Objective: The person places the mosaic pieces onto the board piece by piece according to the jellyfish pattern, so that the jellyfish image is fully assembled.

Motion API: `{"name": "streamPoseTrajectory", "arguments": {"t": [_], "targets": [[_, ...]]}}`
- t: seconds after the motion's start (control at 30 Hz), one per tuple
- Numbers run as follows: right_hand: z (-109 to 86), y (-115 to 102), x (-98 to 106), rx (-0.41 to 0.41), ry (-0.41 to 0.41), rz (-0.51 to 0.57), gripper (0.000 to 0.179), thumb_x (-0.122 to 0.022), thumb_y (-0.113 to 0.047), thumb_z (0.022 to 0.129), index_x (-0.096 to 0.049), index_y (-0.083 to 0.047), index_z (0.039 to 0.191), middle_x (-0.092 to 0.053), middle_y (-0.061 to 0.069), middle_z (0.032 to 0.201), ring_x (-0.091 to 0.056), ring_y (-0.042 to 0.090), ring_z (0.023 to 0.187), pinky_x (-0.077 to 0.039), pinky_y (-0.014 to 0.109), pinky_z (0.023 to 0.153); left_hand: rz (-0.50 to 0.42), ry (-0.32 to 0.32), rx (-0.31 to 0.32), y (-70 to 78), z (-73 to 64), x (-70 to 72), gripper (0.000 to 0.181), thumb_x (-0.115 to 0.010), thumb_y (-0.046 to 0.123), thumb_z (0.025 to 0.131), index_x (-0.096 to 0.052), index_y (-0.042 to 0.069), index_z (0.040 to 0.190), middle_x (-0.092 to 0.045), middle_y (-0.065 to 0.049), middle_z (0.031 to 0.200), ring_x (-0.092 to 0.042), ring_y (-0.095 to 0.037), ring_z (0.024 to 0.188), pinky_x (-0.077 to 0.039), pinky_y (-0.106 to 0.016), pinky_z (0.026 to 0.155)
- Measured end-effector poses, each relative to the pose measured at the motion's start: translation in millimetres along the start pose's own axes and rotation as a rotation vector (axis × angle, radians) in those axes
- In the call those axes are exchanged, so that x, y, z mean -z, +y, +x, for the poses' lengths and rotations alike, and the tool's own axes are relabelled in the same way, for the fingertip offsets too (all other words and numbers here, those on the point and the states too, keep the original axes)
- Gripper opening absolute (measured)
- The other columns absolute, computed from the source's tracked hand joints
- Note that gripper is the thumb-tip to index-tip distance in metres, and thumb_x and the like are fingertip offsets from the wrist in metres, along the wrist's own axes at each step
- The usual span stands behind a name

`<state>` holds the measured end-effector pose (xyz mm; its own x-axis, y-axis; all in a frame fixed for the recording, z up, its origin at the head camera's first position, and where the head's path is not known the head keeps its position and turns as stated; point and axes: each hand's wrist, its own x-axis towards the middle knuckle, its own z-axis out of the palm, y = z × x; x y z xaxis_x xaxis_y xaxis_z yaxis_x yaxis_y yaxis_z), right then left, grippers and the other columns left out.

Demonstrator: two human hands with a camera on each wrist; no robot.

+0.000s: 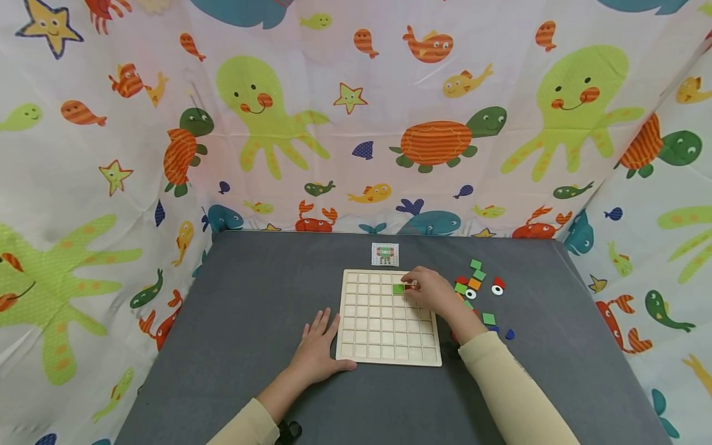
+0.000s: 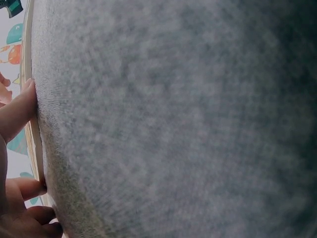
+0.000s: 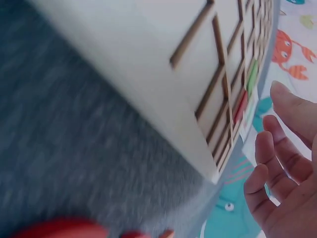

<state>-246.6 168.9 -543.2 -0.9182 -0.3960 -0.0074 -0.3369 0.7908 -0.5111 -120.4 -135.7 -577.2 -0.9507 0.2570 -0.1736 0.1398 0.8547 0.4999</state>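
Observation:
A pale wooden grid board [image 1: 378, 321] lies flat on the grey table. My left hand [image 1: 316, 352] is spread at its near left corner, thumb along the near edge and fingertips [image 2: 30, 94] touching the rim. Over the far right part of the board is my right hand [image 1: 431, 289], fingers loosely bent. From the right wrist view its fingers stand apart with nothing between them. One green square [image 1: 398, 289] sits in a far-row cell, and a red piece [image 3: 240, 106] lies in the grid beside it. Fingers partly cover the red piece in the head view.
Loose green, orange, red, white and blue pieces [image 1: 488, 319] are scattered to the right of the board, partly behind my right forearm. A small picture card [image 1: 385, 254] lies beyond the board. A curtain with sea animals [image 1: 345, 136] hangs behind the table.

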Motion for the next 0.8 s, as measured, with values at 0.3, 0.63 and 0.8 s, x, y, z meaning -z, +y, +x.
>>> {"name": "streamPoseTrajectory", "arguments": {"t": [0.3,0.63,0.8], "targets": [[-28.4,17.4,22.5,-0.024,0.039,0.016,0.029,-0.074,-0.017,0.093,-0.073,-0.007,0.121,-0.067,0.008,0.104,-0.054,0.015,0.076,-0.048,0.031,0.065,0.010,-0.003,0.008,0.6,0.0,-0.6,0.116,-0.079,0.067,0.073,-0.028,0.009,0.160,-0.015,-0.016,0.169,-0.010,-0.036,0.157,-0.015,-0.061,0.123],[-57.5,44.5,40.4,-0.059,0.119,0.011,0.031,-0.077,-0.015,0.091,-0.073,-0.005,0.120,-0.070,0.012,0.110,-0.062,0.021,0.086,-0.054,0.035,0.070,0.001,0.003,0.007,-0.3,-0.1,-0.5,0.116,-0.079,0.068,0.073,-0.028,0.010,0.160,-0.015,-0.015,0.169,-0.010,-0.035,0.157,-0.015,-0.061,0.123],[-71.7,55.4,47.3,-0.073,0.137,0.004,0.030,-0.076,-0.017,0.091,-0.073,-0.003,0.118,-0.071,0.013,0.107,-0.061,0.019,0.081,-0.052,0.034,0.067,0.002,-0.006,0.009,-0.5,0.8,-1.3,0.117,-0.078,0.069,0.073,-0.028,0.010,0.161,-0.015,-0.015,0.169,-0.010,-0.036,0.157,-0.014,-0.061,0.123]]}}
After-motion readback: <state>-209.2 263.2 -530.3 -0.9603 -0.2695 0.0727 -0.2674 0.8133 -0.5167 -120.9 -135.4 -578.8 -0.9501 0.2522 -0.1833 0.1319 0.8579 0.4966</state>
